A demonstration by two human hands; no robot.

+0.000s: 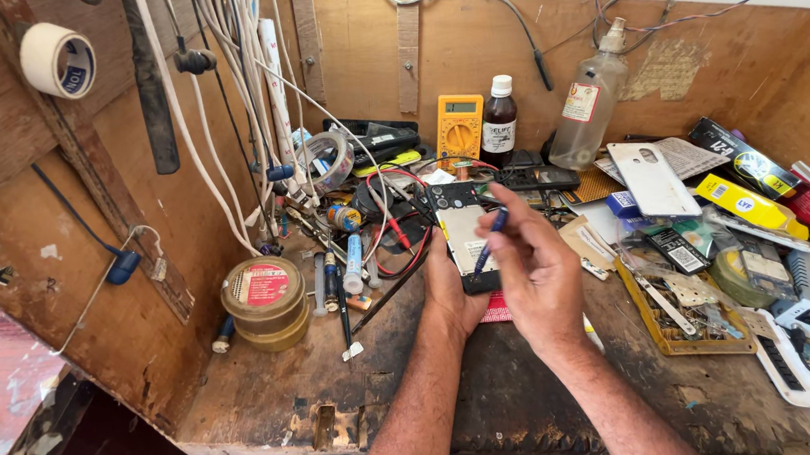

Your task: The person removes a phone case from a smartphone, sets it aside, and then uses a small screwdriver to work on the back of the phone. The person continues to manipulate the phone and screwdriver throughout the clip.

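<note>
An opened phone (461, 223) with its back cover off lies lengthwise on the worn wooden bench, its battery and circuit board showing. My left hand (450, 286) grips its lower left edge and steadies it. My right hand (535, 265) holds a small blue-handled screwdriver (490, 235), tip pointing down onto the phone's lower middle. Both forearms reach in from the bottom of the view. A red mat (496, 309) peeks out under the phone.
A yellow multimeter (459, 127), a dark bottle (498, 119) and a clear spray bottle (589, 97) stand at the back. A white phone cover (652, 177), boxes and a parts tray (686, 306) crowd the right. Round tins (263, 301), tape rolls and hanging cables fill the left.
</note>
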